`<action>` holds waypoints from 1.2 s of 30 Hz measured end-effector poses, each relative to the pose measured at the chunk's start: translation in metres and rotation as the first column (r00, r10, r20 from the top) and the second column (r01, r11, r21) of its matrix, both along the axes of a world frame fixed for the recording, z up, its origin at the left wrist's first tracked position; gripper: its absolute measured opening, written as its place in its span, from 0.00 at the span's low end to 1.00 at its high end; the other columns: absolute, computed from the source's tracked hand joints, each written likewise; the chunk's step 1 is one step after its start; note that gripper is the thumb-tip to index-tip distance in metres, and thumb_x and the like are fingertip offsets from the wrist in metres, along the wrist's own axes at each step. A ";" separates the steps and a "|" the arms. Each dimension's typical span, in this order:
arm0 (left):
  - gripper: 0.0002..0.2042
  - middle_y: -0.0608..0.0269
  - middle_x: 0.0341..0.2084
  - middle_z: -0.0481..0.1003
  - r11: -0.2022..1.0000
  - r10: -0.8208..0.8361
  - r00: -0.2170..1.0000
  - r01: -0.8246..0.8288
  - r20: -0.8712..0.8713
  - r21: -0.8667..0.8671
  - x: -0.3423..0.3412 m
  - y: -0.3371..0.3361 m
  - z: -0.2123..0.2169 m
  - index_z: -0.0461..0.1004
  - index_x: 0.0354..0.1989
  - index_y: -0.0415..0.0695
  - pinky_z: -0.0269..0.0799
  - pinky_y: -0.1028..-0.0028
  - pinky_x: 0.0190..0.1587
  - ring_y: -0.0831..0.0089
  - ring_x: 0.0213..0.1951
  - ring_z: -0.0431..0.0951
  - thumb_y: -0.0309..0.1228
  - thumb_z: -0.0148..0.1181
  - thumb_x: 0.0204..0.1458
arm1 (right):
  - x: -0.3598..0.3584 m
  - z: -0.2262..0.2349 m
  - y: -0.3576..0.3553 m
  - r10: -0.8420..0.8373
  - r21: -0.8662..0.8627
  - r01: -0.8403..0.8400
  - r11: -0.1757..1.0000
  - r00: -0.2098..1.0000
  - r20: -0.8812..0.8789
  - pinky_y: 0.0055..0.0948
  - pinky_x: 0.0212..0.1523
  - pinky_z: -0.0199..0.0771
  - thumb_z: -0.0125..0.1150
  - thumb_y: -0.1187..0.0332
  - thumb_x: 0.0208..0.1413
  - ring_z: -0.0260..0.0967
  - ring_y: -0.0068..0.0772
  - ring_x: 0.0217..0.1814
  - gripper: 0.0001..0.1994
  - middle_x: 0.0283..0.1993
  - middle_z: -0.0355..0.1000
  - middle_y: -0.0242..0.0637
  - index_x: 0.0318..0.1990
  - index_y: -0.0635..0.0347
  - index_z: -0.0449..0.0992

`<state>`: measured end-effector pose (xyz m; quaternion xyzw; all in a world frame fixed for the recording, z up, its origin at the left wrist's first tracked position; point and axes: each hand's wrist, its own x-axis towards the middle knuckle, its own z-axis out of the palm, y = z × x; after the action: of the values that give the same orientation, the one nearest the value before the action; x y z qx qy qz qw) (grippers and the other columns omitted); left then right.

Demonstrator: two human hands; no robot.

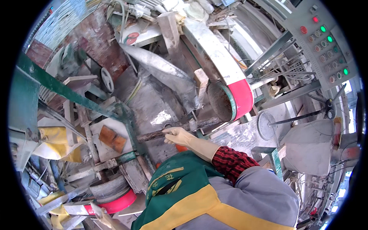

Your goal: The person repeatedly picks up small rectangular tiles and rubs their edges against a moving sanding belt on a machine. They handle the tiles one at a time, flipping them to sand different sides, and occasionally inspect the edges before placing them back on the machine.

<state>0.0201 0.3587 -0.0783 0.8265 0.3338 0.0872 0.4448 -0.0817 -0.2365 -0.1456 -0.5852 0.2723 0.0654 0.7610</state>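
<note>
Right hand, in a pale rubber glove, reaches out over the green and yellow apron, its grip wrapped around a dirty metal bar that runs sideways across the machine. The bar sticks out both ways from the grip, left toward a green frame, right toward a red-rimmed drum just above. A plaid sleeve trails behind the glove. A brown block lies well left of the grip. Left hand is out of view.
</note>
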 end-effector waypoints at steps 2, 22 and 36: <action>0.42 0.50 0.67 0.61 0.986 -0.126 0.992 0.124 -0.005 -0.108 -0.006 -0.087 0.046 0.53 0.72 0.41 0.64 0.57 0.63 0.59 0.62 0.67 0.35 0.70 0.50 | 0.009 0.000 0.013 0.038 0.057 -0.043 0.997 0.996 0.079 0.26 0.41 0.79 0.55 0.68 0.64 0.77 0.27 0.39 0.21 0.41 0.80 0.42 0.63 0.63 0.69; 0.43 0.50 0.69 0.55 0.121 -0.731 0.501 0.763 0.463 -0.635 -0.003 -0.407 0.094 0.51 0.71 0.36 0.56 0.66 0.69 0.62 0.69 0.57 0.21 0.69 0.47 | 0.025 0.147 0.038 -0.061 0.321 -0.048 0.946 0.945 0.320 0.29 0.60 0.71 0.44 0.72 0.68 0.72 0.30 0.58 0.24 0.58 0.71 0.40 0.71 0.59 0.57; 0.45 0.42 0.70 0.52 0.170 -0.870 0.169 0.985 0.463 -0.041 0.001 -0.411 0.088 0.53 0.71 0.42 0.50 0.63 0.71 0.55 0.72 0.52 0.20 0.71 0.41 | 0.017 0.166 0.028 -0.010 0.282 -0.096 0.955 0.936 0.352 0.29 0.59 0.71 0.56 0.64 0.65 0.72 0.27 0.55 0.29 0.57 0.72 0.36 0.71 0.57 0.59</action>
<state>0.0210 -0.0523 0.0094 0.7339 -0.3258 -0.1277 0.5822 -0.0646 -0.2087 0.0200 -0.4733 0.1070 0.0170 0.8742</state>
